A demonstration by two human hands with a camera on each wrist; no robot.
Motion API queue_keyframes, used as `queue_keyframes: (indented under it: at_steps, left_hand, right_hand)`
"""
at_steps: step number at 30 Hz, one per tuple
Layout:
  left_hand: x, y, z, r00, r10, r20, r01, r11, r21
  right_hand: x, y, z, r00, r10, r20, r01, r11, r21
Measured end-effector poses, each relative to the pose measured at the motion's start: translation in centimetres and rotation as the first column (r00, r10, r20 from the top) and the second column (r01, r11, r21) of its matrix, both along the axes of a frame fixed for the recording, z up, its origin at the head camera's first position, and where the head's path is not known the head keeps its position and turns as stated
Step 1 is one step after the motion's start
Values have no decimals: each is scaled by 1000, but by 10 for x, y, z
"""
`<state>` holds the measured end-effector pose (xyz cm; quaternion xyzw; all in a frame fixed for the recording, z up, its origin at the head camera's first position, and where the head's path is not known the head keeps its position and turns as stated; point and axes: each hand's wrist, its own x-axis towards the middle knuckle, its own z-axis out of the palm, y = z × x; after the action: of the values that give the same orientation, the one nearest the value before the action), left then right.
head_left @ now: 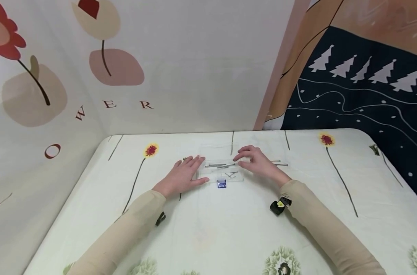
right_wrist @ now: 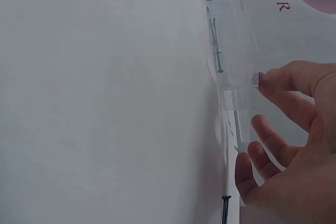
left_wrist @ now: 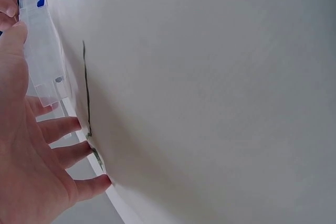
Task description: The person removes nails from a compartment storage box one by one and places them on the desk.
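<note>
A clear plastic box (head_left: 241, 177) with a blue latch (head_left: 222, 184) stands on the cloth, its transparent lid tipped back. Long nails (head_left: 215, 165) lie in one compartment, and several short nails (head_left: 231, 174) lie nearer the latch. My left hand (head_left: 181, 178) rests at the box's left side, fingers spread and thumb along its near edge. My right hand (head_left: 258, 163) is over the right side, thumb and index finger pinching the end of a slanted long nail (head_left: 226, 166). In the right wrist view the fingertips partly hide that nail's end.
Long loose nails (head_left: 282, 165) lie on the flower-patterned tablecloth (head_left: 222, 229) to the right of the box, beneath and beside my right hand. A printed curtain (head_left: 194, 76) hangs behind the table, and a dark one with white trees (head_left: 359, 91) hangs at the right.
</note>
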<state>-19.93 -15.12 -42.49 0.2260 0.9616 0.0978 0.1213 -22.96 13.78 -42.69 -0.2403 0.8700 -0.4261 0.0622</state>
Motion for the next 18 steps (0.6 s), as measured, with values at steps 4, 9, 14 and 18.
queue_keyframes:
  at_steps: [4,9,14,18]
  left_hand:
    - [0,0,1,1000,-1,1,1,1000,0]
    - [-1,1,1,1000,-9,-1,9,1000,-5]
    - [-2,1,0,1000,-3,3,3,1000,-9]
    - [-2,0,-1,1000,2,5,-2,1000,-10]
  right_hand:
    - [0,-2,1,999,13,-37,-12,1000,26]
    - [0,-2,1,996,65,-61,-60,995,85]
    - [1,-2,1,994,90,-57,-82,989,123]
    - [1,-3,-1,994,100,-47,-93,986,139]
